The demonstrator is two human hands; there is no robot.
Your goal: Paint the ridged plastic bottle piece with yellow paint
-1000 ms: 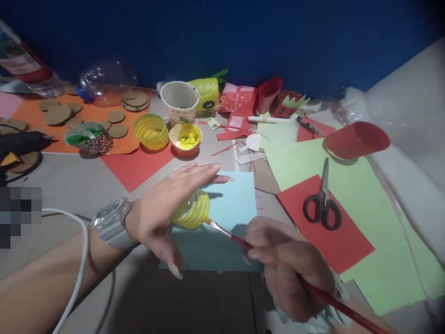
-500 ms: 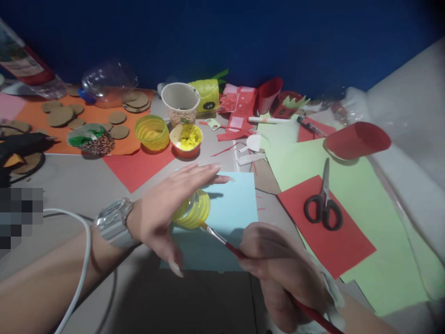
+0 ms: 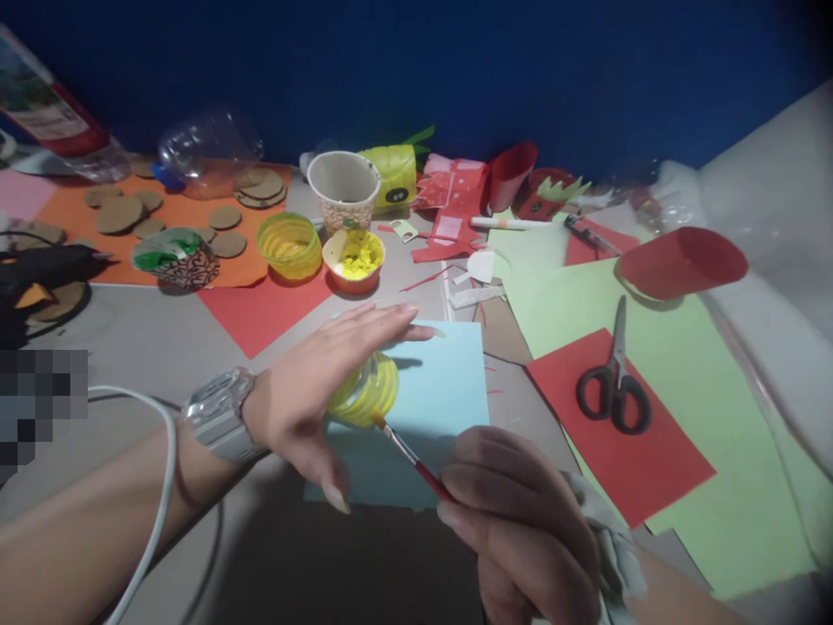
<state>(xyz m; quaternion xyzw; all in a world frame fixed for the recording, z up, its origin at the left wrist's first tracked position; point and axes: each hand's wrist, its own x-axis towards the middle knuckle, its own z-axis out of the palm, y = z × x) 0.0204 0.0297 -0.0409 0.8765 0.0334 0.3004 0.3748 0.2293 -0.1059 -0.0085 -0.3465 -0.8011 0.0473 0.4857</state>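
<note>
Right hand: grip closed around the brush, tip touching the yellow-streaked plastic piece. Left hand: fingers extended, thumb apart, apparently steadying the piece; contact hidden. Blue paper underneath presumably shields the worktop. Paint cup stands conveniently near, beyond the left hand.

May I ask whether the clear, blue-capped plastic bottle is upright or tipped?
Tipped: the bottle lies sideways, its blue cap pointing left.

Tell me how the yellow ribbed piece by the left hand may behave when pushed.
The yellow ribbed piece looks round, so it might roll. Its partly clear wall suggests low weight. Its coat may be slippery if wet, since the brush touches it.
</note>
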